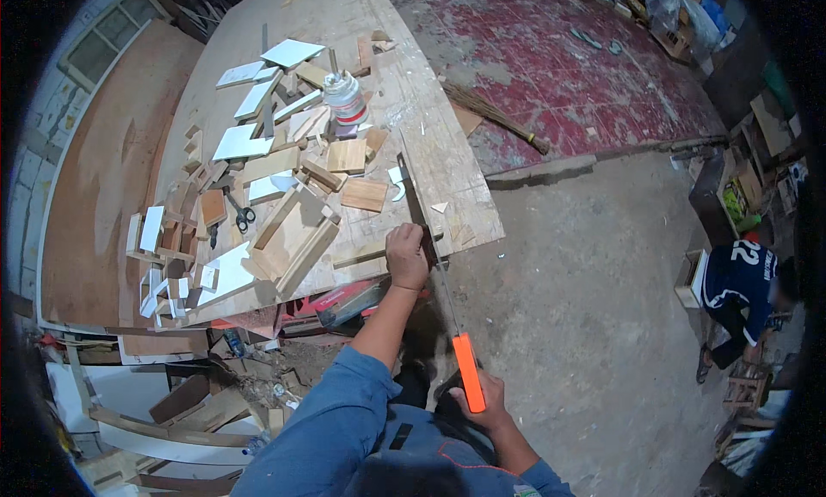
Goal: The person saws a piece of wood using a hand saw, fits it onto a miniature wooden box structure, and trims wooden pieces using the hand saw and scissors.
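Observation:
My left hand (407, 256) is closed on a narrow wood strip (366, 253) at the table's front edge, pressing beside a saw blade (445, 286). My right hand (482, 398) grips the saw's orange handle (465, 368) below the edge. The long blade runs away from me across the strip, its far part over the tabletop. A wooden box-like piece (292, 234) lies left of my left hand, and a small white offcut (439, 207) lies right of the blade.
The worktable (456, 187) holds several wood blocks, white boards (241, 140), scissors (243, 217) and a jar (344, 101). A person (736, 282) crouches at right by shelves and clutter. A broom (495, 118) lies on the red floor. Scrap boards (172, 432) pile at lower left.

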A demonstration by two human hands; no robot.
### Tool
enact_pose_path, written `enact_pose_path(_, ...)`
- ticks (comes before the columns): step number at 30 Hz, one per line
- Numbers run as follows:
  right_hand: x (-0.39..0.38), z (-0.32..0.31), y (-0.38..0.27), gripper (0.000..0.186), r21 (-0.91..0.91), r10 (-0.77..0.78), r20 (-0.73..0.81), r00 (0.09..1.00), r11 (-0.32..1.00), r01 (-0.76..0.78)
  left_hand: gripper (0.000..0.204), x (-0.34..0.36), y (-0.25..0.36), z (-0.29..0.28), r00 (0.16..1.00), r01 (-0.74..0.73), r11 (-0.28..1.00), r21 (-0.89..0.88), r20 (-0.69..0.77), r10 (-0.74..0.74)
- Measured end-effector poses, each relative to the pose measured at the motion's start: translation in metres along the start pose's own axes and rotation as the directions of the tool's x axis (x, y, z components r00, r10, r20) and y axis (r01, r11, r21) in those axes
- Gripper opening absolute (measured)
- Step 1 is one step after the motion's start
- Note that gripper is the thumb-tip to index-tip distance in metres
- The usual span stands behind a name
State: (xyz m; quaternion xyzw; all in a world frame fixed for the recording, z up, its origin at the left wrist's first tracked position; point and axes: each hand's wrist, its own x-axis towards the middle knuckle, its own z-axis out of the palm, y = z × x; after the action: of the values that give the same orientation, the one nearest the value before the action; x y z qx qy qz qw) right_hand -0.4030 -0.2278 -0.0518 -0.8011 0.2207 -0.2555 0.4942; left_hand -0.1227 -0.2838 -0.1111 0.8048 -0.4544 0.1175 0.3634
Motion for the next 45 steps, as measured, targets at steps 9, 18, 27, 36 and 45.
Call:
enact_pose_path(9,-0.013,0.017,0.007,0.017,-0.051,0.035,-0.171,0.985,0.998,-0.044,0.013,-0.004,0.002,-0.001,0.999,-0.017,1.000,-0.014,-0.042,0.016)
enact_pose_path(18,0.015,0.019,0.006,0.024,-0.001,0.174,-0.188,0.967,0.984,-0.178,0.013,-0.003,-0.003,-0.001,0.999,-0.031,0.993,-0.112,-0.047,0.026)
enact_pose_path(27,-0.009,0.026,0.012,0.024,-0.159,0.039,-0.190,0.981,0.985,-0.070,0.017,-0.006,-0.005,-0.001,0.997,-0.037,0.987,-0.157,-0.076,0.025)
enact_pose_path(36,0.013,0.033,0.015,0.022,-0.033,0.131,-0.173,0.976,0.990,-0.139,0.020,-0.004,-0.009,0.001,0.991,-0.071,0.991,-0.112,-0.124,0.057)
enact_pose_path(45,0.029,0.015,0.008,0.024,0.054,0.182,-0.241,0.953,0.983,-0.174,0.012,-0.006,-0.011,0.000,0.993,-0.071,0.987,-0.144,-0.109,0.055)
